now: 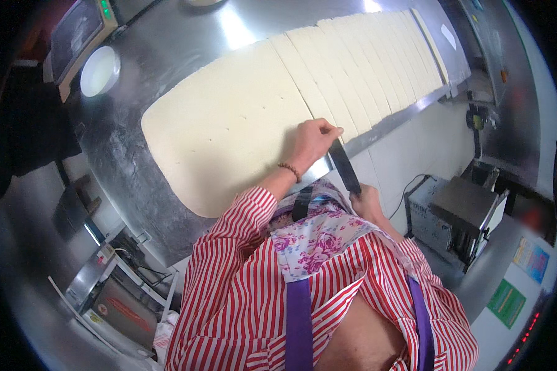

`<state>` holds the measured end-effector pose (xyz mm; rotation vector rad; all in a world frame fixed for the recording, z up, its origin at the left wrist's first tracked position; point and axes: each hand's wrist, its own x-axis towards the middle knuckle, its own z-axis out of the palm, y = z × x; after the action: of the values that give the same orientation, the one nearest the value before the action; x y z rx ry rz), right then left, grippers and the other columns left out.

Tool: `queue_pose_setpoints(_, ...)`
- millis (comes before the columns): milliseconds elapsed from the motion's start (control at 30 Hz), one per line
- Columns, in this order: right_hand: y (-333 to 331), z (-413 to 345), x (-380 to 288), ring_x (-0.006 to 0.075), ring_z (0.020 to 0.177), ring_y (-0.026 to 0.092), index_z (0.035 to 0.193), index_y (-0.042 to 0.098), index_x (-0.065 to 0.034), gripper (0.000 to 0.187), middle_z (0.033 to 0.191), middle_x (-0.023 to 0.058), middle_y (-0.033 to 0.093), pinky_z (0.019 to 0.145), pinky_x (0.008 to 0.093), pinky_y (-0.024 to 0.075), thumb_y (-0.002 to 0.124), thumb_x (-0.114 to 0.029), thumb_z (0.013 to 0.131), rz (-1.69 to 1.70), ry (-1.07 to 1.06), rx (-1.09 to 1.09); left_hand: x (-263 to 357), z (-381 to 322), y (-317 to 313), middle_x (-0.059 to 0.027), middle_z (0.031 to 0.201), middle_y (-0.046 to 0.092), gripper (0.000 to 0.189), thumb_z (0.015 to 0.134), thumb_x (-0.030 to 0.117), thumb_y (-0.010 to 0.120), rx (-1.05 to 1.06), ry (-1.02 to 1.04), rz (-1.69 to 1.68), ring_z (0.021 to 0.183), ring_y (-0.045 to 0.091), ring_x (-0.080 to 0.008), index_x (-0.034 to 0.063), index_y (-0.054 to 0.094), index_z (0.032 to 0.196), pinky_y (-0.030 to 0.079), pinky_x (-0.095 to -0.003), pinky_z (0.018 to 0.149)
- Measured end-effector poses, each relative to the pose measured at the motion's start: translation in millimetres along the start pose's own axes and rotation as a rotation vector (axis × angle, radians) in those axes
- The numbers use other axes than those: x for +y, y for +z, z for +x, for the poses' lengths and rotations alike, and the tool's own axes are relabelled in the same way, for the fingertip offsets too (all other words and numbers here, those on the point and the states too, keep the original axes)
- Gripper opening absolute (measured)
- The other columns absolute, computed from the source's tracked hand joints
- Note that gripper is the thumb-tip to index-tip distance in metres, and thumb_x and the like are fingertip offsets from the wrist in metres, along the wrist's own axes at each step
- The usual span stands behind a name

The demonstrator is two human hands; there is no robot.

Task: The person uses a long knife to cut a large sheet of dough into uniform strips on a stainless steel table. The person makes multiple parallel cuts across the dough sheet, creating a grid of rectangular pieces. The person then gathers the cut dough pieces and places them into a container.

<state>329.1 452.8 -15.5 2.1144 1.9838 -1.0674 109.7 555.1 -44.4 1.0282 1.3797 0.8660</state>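
A large sheet of pale rolled dough (223, 116) lies on a metal worktable (139, 195). Its right part is cut crosswise into many narrow strips (371, 65). My left hand (313, 139), with a beaded bracelet at the wrist, is over the dough's near edge by the latest cuts. Its thumb and forefinger come together at the upper end of a dark, flat blade, seemingly a knife (344, 164); whether they pinch it is unclear. My right hand (367, 201) grips the lower end, off the table's near edge. A row of small marks dots the uncut dough.
A white bowl (100, 72) stands at the table's left, beside a scale (76, 41) with a green display. A metal machine (450, 218) with a cord sits low on the right. Below left is a metal-topped stand (125, 306). My floral apron (315, 246) nearly meets the table edge.
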Motion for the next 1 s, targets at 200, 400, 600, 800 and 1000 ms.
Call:
queue_pose_setpoints(200, -21, 68, -96, 0.0358, 0.058, 0.06, 0.073, 0.055, 0.0078, 0.021, 0.061, 0.0254, 0.054, 0.056, 0.0419, 0.0452, 0.057, -0.013, 0.078, 0.033, -0.172, 0.127, 59, 56, -73, -0.0144, 0.064, 0.064, 0.026, 0.083, 0.024, 0.065, 0.234, 0.38, -0.001, 0.057, 0.062, -0.0184, -0.0005, 0.067, 0.075, 0.049, -0.0308, 0.057)
queue_pose_setpoints(400, -4, 146, -174, 0.0431, 0.066, 0.06, 0.075, 0.058, 0.0079, 0.02, 0.067, 0.0287, 0.056, 0.06, 0.0444, 0.0469, 0.058, -0.012, 0.076, 0.179, -0.255, 0.174, 85, 116, -154, -0.0109, 0.067, 0.067, 0.025, 0.081, 0.024, 0.066, 0.308, 0.498, 0.177, 0.058, 0.063, -0.0167, -0.0003, 0.071, 0.085, 0.051, -0.0291, 0.059)
queue_pose_setpoints(600, 5, 158, -191, 0.0291, 0.05, 0.056, 0.072, 0.057, 0.0064, 0.02, 0.055, 0.0221, 0.052, 0.052, 0.04, 0.0433, 0.058, -0.013, 0.079, 0.21, -0.223, 0.172, 83, 125, -174, -0.0093, 0.073, 0.069, 0.029, 0.081, 0.028, 0.064, 0.26, 0.397, 0.2, 0.066, 0.064, -0.0146, 0.0002, 0.071, 0.085, 0.05, -0.0278, 0.067)
queue_pose_setpoints(800, 6, 158, -212, 0.0286, 0.049, 0.056, 0.073, 0.057, 0.0064, 0.021, 0.055, 0.0209, 0.052, 0.052, 0.039, 0.044, 0.059, -0.013, 0.079, 0.232, -0.197, 0.137, 70, 132, -185, -0.0108, 0.068, 0.068, 0.025, 0.079, 0.026, 0.064, 0.301, 0.45, 0.177, 0.06, 0.064, -0.0168, 0.0017, 0.071, 0.082, 0.051, -0.0294, 0.061)
queue_pose_setpoints(1000, 12, 165, -203, 0.0307, 0.055, 0.061, 0.075, 0.058, 0.008, 0.023, 0.058, 0.0247, 0.055, 0.057, 0.0399, 0.0474, 0.054, -0.014, 0.078, 0.185, -0.23, 0.128, 70, 132, -187, -0.0077, 0.07, 0.068, 0.028, 0.081, 0.028, 0.065, 0.299, 0.412, 0.231, 0.064, 0.064, -0.0137, 0.0012, 0.071, 0.085, 0.05, -0.0279, 0.064)
